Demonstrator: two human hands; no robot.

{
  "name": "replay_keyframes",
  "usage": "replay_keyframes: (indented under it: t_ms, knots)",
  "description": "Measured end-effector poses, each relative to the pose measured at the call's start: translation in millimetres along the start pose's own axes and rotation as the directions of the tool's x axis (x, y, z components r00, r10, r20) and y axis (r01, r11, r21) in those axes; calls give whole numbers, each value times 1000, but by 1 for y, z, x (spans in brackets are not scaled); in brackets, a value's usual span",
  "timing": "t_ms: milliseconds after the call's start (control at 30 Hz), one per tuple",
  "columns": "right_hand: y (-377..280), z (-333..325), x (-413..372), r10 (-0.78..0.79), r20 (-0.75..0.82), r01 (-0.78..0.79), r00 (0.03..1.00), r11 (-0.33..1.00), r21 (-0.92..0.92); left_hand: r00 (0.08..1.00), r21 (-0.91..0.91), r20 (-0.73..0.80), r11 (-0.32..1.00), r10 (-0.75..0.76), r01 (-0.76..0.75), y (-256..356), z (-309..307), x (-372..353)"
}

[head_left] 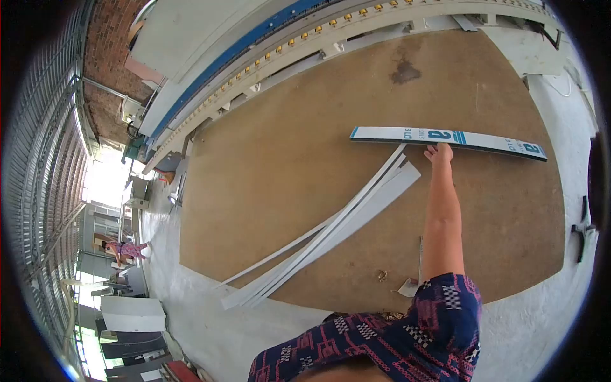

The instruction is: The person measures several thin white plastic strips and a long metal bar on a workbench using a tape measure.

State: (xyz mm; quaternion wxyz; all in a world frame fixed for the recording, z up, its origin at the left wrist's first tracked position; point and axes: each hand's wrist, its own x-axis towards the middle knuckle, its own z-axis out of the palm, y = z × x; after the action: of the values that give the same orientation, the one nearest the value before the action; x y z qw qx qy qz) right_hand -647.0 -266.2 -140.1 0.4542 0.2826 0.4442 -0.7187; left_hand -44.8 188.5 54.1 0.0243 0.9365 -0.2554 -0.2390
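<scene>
My right hand (440,153) is at the near long edge of a stack of long, narrow panel strips (487,139). The strips have white film with blue lettering on top and a dark edge. My fingers are closed at that edge, partly hidden by it. The strips lie across the far right part of a large brown board table (273,172). Left of my forearm, several loose white strips (331,232) fan out, their near ends sticking past the table's edge. My left hand is out of view.
A long machine with a blue band and a row of yellow parts (318,29) runs along the table's far side. A small paper scrap (408,288) lies near the front edge. Far left, another person (125,249) stands near grey sheet-metal pieces (132,314).
</scene>
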Motion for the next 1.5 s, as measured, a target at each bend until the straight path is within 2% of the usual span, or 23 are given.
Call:
replay_keyframes:
  t_ms: [67, 167, 333, 400, 467, 500, 633, 733, 833, 867, 900, 967, 1033, 1100, 1133, 1167, 1200, 1233, 1267, 1300, 1367, 1433, 1500]
  knots:
    - [-1, -15, 3, 45, 4, -44, 999, 991, -123, 1000, -6, -6, 1000, -29, 29, -9, -3, -5]
    - [4, -35, -7, -12, 160, 34, 987, 990, -135, 998, -24, -6, 998, -59, 58, -21, -5, -8]
    - [-6, -77, 2, 36, 252, 12, 967, 982, -188, 999, -86, 6, 995, -43, 43, -36, -9, 1]
    - [-11, -94, -7, -10, 268, 59, 963, 982, -178, 994, 196, 25, 974, 110, -113, 1, -21, -8]
    - [-18, -121, -18, -117, 292, 162, 949, 978, -132, 994, 191, 63, 976, 92, -103, 17, -18, 1]
    - [-23, -133, -32, -156, 253, 196, 955, 970, -143, 992, 198, 87, 974, 92, -108, 18, -17, 7]
    - [-46, -195, -81, -317, 150, 341, 937, 921, -187, 941, -104, 124, 948, 314, -302, 13, -6, 36]
    - [-60, -273, -124, -483, 76, 488, 872, 850, -197, 880, -35, 260, 914, 398, -403, 40, -7, 60]
    - [-62, -369, -169, -615, -87, 597, 784, 785, -166, 755, -121, 220, 786, 617, -607, 37, 24, 112]
    - [-53, -412, -176, -639, -165, 603, 752, 767, -220, 686, -110, 376, 765, 623, -634, 47, 18, 125]
    - [-40, -452, -182, -658, -241, 600, 714, 751, -275, 647, -189, 395, 747, 652, -637, 51, 21, 136]
    - [2, -547, -178, -708, -292, 355, 643, 614, -705, 571, -333, 437, 715, 694, -614, 52, 35, 155]
    - [67, -621, -204, -569, -387, 106, 726, 648, -754, 500, -319, 461, 663, 733, -677, 62, 28, 158]
    - [127, -638, -246, -300, -466, -371, 832, 324, -870, 460, -290, 425, 598, 780, -747, 66, 33, 158]
    - [159, -685, -237, -157, 25, -53, 987, -476, -878, 479, -223, 464, 622, 745, -751, 67, 35, 166]
    - [203, -733, -235, 362, 288, 439, 887, -855, -276, 512, -143, 495, 647, 702, -749, 67, 34, 172]
    - [245, -746, -255, 291, 99, 298, 952, -791, -535, 543, -164, 527, 704, 654, -691, 81, 32, 149]
    - [272, -741, -253, 210, -73, 95, 975, -690, -717, 506, -192, 551, 691, 664, -697, 82, 38, 155]
    - [295, -745, -270, 277, 73, 258, 958, -723, -641, 456, -244, 564, 667, 688, -704, 85, 44, 166]
    - [310, -748, -271, 196, -67, 77, 978, -645, -760, 405, -295, 571, 639, 714, -711, 89, 49, 174]
    - [346, -749, -273, 161, -378, -295, 912, -385, -875, 422, -263, 615, 677, 667, -687, 99, 56, 186]
    - [344, -734, -266, 256, -257, -19, 932, -674, -739, 449, -254, 596, 686, 666, -682, 118, 62, 171]
    - [321, -711, -281, 404, -175, 286, 898, -837, -467, 475, -262, 556, 686, 682, -679, 127, 68, 148]
